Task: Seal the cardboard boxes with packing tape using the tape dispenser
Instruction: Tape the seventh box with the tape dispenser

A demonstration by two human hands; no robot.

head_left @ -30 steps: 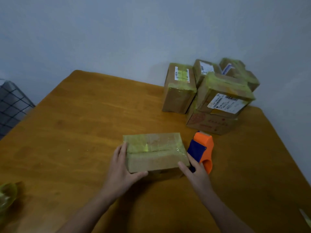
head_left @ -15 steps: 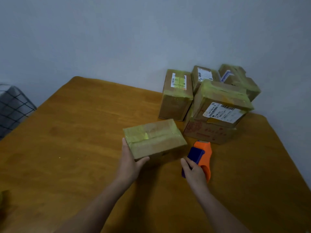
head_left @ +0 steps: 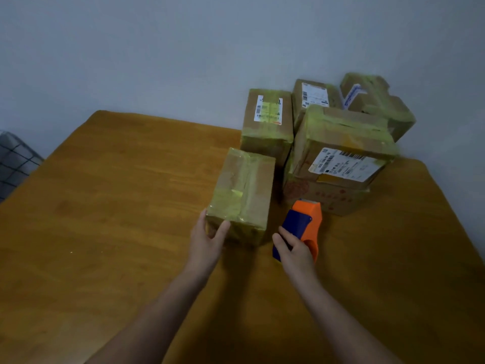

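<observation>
A small cardboard box (head_left: 244,193) wrapped in yellowish tape lies lengthwise on the wooden table (head_left: 105,219), its far end near the stacked boxes. My left hand (head_left: 207,239) grips the box's near left corner, thumb against the front face. Just to its right lies the orange and blue tape dispenser (head_left: 304,227). My right hand (head_left: 295,252) is wrapped around the dispenser's near end, with the fingers on its blue side.
A pile of taped cardboard boxes (head_left: 338,156) with shipping labels stands at the back right against the wall. One taller box (head_left: 267,122) stands right behind the small one. A dark checked cloth (head_left: 13,161) shows past the table's left edge.
My left hand has turned the small box and pushed it away toward the pile. My right hand has left the box and closed around the dispenser.
</observation>
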